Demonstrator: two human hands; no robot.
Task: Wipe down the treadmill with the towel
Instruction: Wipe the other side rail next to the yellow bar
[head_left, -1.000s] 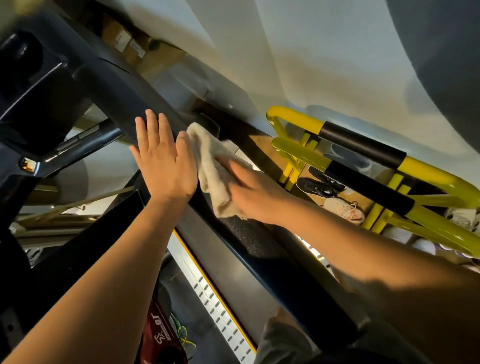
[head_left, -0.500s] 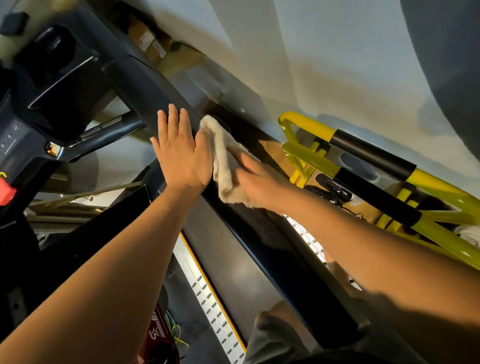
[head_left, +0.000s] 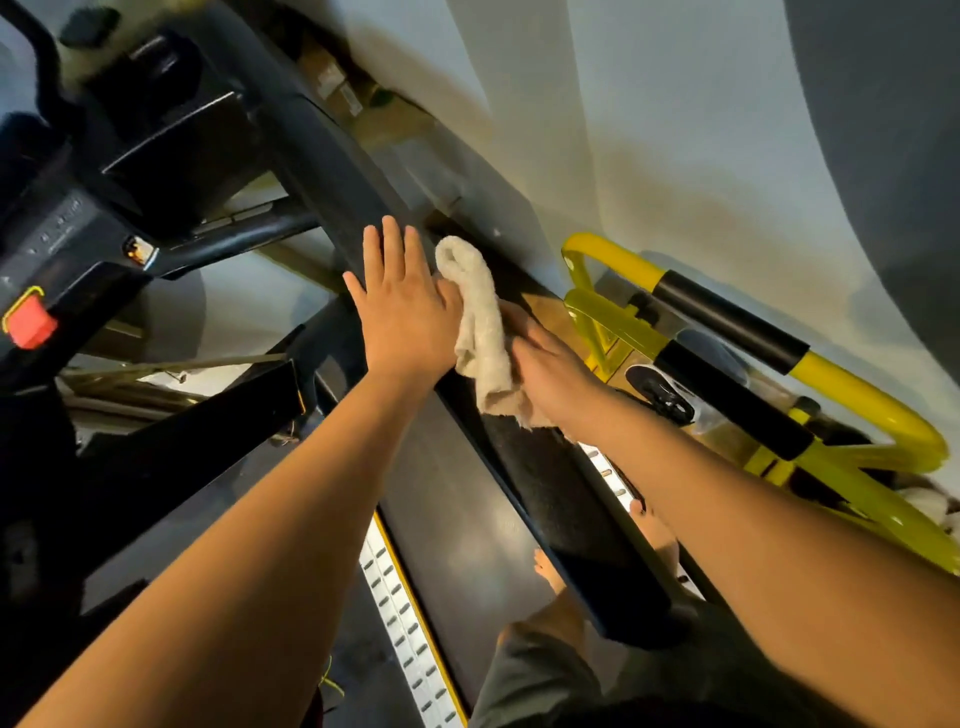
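- The treadmill (head_left: 467, 519) fills the view from the console (head_left: 104, 171) at upper left down to the belt, on which bare feet are seen. It is judged that only part of the wipe-down has been covered, since the console and belt lie well apart from the cloth.
- The black handrail (head_left: 561, 499) is run diagonally through the middle. Free length is left ahead of the hands toward the console, and a squared end is met near the body. A long stroke toward that end could carry the cloth off the edge.
- A yellow frame (head_left: 857, 395) is set just beyond the rail on the right, with a shoe (head_left: 660, 389) below it. Little room is left on that side, so an elbow swung outward could be knocked against the tubing.
- The towel (head_left: 480, 322) is bunched on the rail's top, between the two hands and touching both. Bunched like this, less surface is wiped, and a loose tail could be dropped into the gap beside the rail.
- The left hand (head_left: 405, 312) is laid flat on the rail, fingers straight and slightly apart.
- The right hand (head_left: 556, 374) is pressed against the towel. Its fingertips are hidden by cloth, so whether they are curled into it cannot be told.
- A red stop button (head_left: 31, 322) is seen at far left and could be bumped when the console is reached.
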